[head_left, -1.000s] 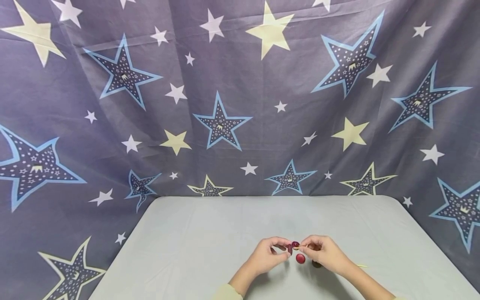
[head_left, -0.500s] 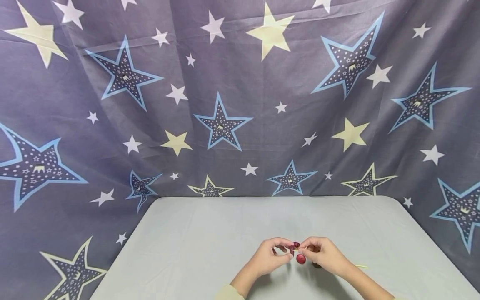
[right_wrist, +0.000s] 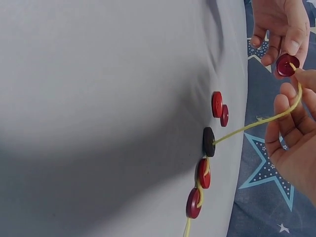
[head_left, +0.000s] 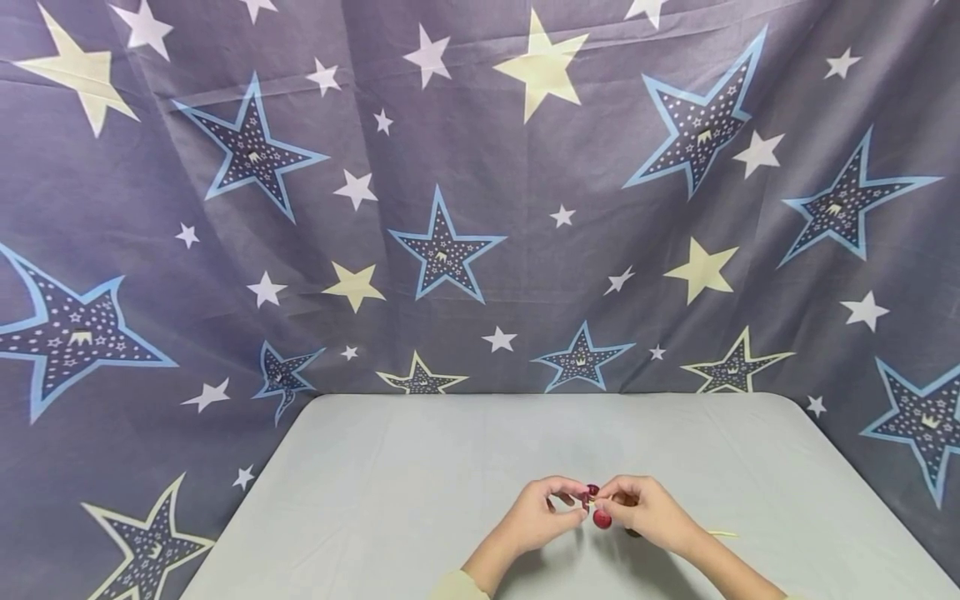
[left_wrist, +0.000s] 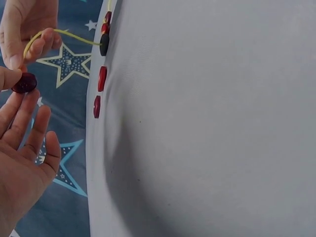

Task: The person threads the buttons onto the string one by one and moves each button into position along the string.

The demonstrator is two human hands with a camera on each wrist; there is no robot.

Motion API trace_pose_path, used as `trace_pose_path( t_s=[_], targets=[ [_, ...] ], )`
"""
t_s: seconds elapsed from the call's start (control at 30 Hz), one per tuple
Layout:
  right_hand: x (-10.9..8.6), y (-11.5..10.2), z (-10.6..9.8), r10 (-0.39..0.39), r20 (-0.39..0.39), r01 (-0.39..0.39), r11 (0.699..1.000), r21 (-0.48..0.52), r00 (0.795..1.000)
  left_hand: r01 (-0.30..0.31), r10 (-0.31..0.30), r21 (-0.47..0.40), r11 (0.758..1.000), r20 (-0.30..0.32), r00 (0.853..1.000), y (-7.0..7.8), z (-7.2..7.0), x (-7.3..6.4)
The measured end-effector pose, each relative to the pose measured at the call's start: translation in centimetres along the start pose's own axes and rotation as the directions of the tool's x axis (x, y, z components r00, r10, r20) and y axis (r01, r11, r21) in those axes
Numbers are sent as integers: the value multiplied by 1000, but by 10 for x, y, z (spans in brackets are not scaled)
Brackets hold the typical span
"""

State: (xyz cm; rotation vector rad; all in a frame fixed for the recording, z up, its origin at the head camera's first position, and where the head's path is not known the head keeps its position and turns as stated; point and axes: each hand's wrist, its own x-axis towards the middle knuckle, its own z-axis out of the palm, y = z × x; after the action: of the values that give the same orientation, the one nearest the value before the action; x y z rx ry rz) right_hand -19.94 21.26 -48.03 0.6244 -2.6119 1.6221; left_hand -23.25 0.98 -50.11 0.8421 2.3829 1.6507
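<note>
My left hand (head_left: 534,518) pinches a dark red button (right_wrist: 288,65) by its edge, above the table. The tip of a yellow cord (right_wrist: 266,120) meets the button's face at its holes. My right hand (head_left: 654,515) holds that cord between thumb and fingers, close to the button. From there the cord runs down to a black button (right_wrist: 209,141) on the table. Beyond the black one, a red button (right_wrist: 204,173) and a darker red button (right_wrist: 193,203) are strung on the same cord. In the head view my right hand mostly covers the black button.
Two loose buttons lie on the pale table (head_left: 420,467): a bright red button (right_wrist: 217,104) and a darker red button (right_wrist: 224,115) beside it. The cord's far stretch (head_left: 722,533) shows past my right wrist. A star-patterned cloth (head_left: 480,167) hangs behind the table.
My left hand has shifted slightly right with the dark red button, closer to my right hand. The right hand has stayed nearly in place, still holding the cord.
</note>
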Motion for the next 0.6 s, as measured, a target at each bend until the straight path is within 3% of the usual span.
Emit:
trace_pose_path(
  t_s=[0.37,0.6],
  targets=[
    [1,4,3,63,-19,-64,998,-13,998,-7,8,-34,999,23,1000,-4,-1,1],
    [1,3,3,59,-12,-59,998,23,998,-7,8,-32,999,14,1000,-4,0,1]
  ],
)
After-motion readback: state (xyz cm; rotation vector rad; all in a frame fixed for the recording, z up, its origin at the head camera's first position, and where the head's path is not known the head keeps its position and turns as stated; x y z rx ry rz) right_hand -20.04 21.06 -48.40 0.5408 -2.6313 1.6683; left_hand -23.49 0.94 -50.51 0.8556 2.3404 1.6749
